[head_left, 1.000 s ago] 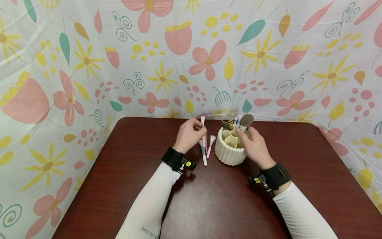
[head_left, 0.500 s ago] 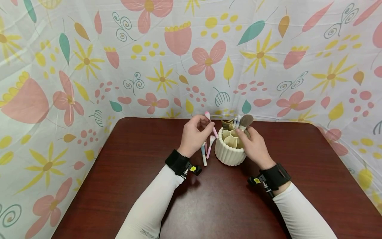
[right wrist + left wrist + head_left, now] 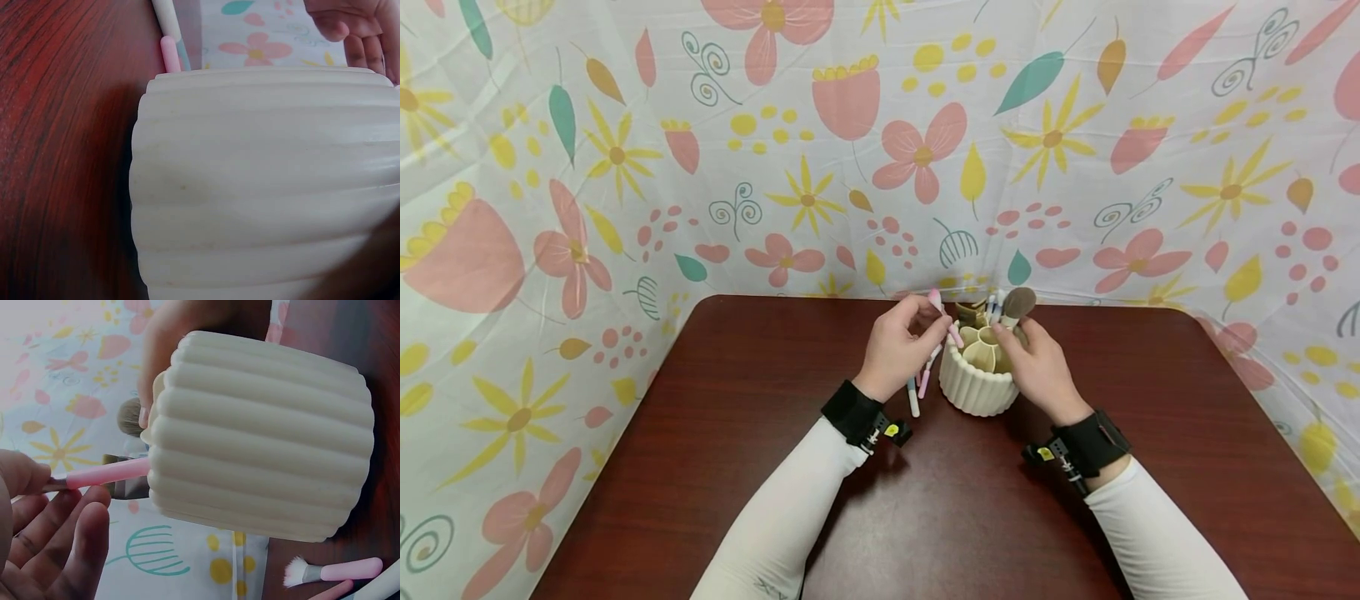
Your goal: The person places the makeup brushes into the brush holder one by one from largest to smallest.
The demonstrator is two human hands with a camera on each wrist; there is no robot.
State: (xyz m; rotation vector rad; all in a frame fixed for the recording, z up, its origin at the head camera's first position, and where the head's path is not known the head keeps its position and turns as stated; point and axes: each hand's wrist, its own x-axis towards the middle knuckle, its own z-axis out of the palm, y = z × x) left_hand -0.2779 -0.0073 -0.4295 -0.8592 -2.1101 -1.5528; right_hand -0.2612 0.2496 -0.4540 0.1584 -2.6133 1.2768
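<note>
Person's left grip (image 3: 901, 346) pinches pink-handled brush (image 3: 109, 472), handle end at rim of cream fluted holder (image 3: 979, 392) on table (image 3: 715, 417); right grip (image 3: 1042, 367) holds holder's right side; loose brushes (image 3: 353, 569) lie beside.

The near tabletop (image 3: 958, 517) gives passage; upright brushes (image 3: 1019, 302) block the back of the holder (image 3: 979, 392).

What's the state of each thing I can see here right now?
Left hand: pinching the held brush.
Held brush: tilted, bristles up, handle end at the holder's rim; whether inside is unclear.
Right hand: gripping the holder, thumb at its rim.
Holder: upright, partly filled.
Round brush: bristles up, lower end hidden.
Loose pink brush: lying on the table.
White-and-blue brush: lying there too.
Table: dark, shiny.
</note>
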